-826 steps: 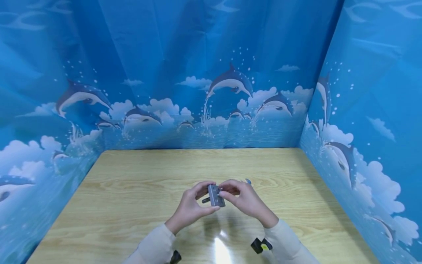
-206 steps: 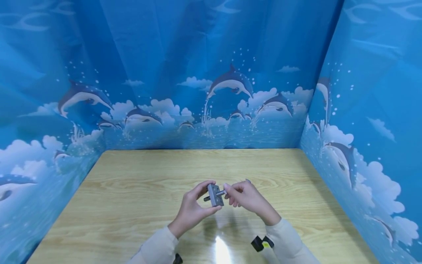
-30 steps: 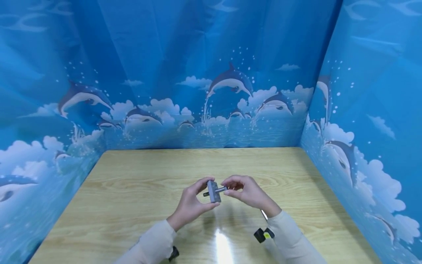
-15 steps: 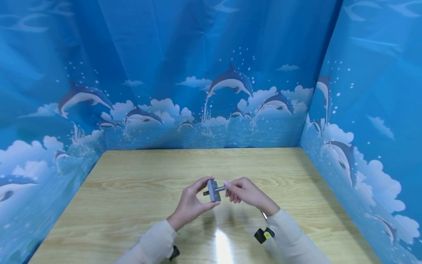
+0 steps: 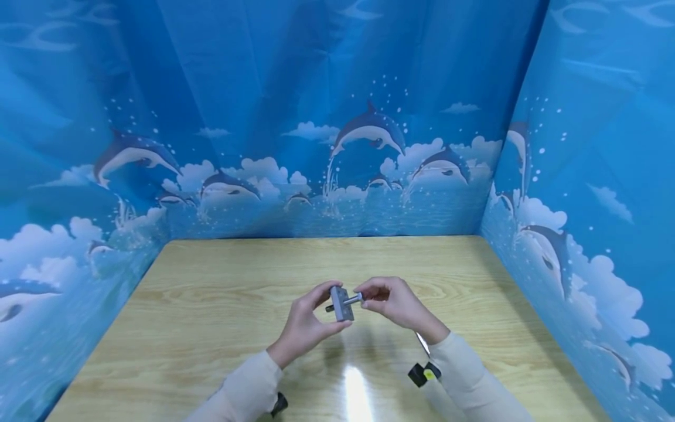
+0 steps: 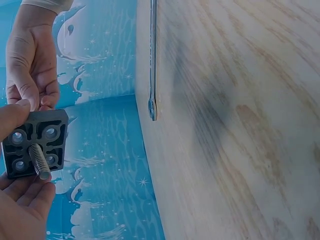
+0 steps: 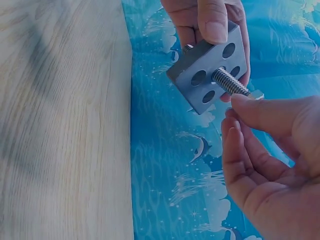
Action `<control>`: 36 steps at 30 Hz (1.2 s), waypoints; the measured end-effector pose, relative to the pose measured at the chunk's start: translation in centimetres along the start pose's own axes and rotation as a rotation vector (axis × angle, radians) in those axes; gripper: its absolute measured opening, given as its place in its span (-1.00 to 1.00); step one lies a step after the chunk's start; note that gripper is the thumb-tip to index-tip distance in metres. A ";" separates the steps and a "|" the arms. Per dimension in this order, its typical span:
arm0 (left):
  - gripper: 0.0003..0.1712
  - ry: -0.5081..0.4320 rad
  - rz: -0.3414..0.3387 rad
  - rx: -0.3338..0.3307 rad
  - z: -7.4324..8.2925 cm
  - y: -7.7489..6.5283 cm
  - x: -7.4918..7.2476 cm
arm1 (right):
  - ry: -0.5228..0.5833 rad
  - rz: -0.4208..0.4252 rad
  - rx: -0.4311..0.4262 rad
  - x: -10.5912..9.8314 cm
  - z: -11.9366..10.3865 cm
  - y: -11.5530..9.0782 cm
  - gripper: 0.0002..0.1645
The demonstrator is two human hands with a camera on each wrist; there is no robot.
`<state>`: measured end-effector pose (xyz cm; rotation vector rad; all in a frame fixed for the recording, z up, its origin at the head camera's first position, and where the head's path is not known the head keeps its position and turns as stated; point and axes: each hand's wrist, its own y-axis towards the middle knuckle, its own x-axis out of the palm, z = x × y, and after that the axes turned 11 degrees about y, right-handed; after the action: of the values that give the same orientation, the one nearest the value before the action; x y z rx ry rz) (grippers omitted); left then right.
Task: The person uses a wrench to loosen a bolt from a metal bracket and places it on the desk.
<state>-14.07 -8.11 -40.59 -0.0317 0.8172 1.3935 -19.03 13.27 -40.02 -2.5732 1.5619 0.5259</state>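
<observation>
A grey square plate (image 5: pixel 341 303) with several round holes is held up above the table by my left hand (image 5: pixel 303 325), thumb on one edge and fingers on the opposite one. A threaded bolt (image 7: pixel 231 82) passes through its middle. Its hex head (image 7: pixel 256 95) stands well off the plate's flat face, and the threaded end (image 6: pixel 39 161) pokes out of the ribbed back. My right hand (image 5: pixel 398 305) pinches the bolt at its head between thumb and fingers, the other fingers loosely bent below.
A long metal wrench (image 6: pixel 153 60) lies on the wood-grain table (image 5: pixel 211 293), partly hidden under my right wrist in the head view. Blue dolphin-print curtains (image 5: pixel 327 117) enclose the back and sides. Both wrists wear small black cameras.
Over the last second my right fingers have rolled round the bolt head and back. Compared with 27.5 seconds ago, more bolt stands out on the head side. My left hand keeps its hold.
</observation>
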 end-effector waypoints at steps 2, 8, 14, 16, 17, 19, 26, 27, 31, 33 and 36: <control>-0.20 -0.002 -0.001 -0.004 0.1 0.0 0.0 | -0.003 0.001 -0.013 0.0 0.0 0.0 -0.71; -0.20 -0.009 -0.009 -0.007 0.1 0.0 -0.1 | -0.045 -0.046 -0.017 -0.1 0.0 0.0 -0.60; -0.20 -0.007 -0.013 0.007 0.1 0.0 -0.1 | -0.022 -0.035 0.024 -0.4 0.1 0.0 -0.52; -0.20 -0.013 -0.013 0.014 0.0 0.0 -0.1 | 0.011 -0.025 0.050 -0.5 0.1 0.1 -0.55; -0.20 -0.016 -0.014 0.016 0.0 0.0 -0.1 | 0.025 -0.024 0.069 -0.5 0.1 0.2 -0.55; -0.20 -0.019 -0.015 0.020 0.0 0.0 -0.1 | 0.037 -0.035 0.109 -0.5 0.0 0.2 -0.52; -0.23 -0.009 -0.025 0.019 -0.2 -0.1 0.1 | 0.051 -0.073 0.201 -0.2 -0.1 0.1 -0.50; -0.23 -0.007 -0.026 0.015 -0.2 -0.1 0.1 | 0.047 -0.067 0.189 -0.2 -0.1 0.1 -0.55; -0.22 -0.003 -0.023 0.009 -0.2 -0.1 0.2 | 0.015 -0.050 0.088 -0.1 -0.2 0.0 -0.75; -0.22 -0.004 -0.019 0.011 -0.1 -0.1 0.2 | 0.005 -0.054 0.038 -0.2 -0.3 -0.1 -0.79; -0.21 0.001 -0.015 0.014 -0.1 0.0 0.2 | 0.006 -0.061 0.003 -0.2 -0.4 -0.2 -0.80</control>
<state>-14.07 -8.00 -40.74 -0.0282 0.8259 1.3737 -18.83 13.44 -39.64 -2.6128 1.4793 0.5098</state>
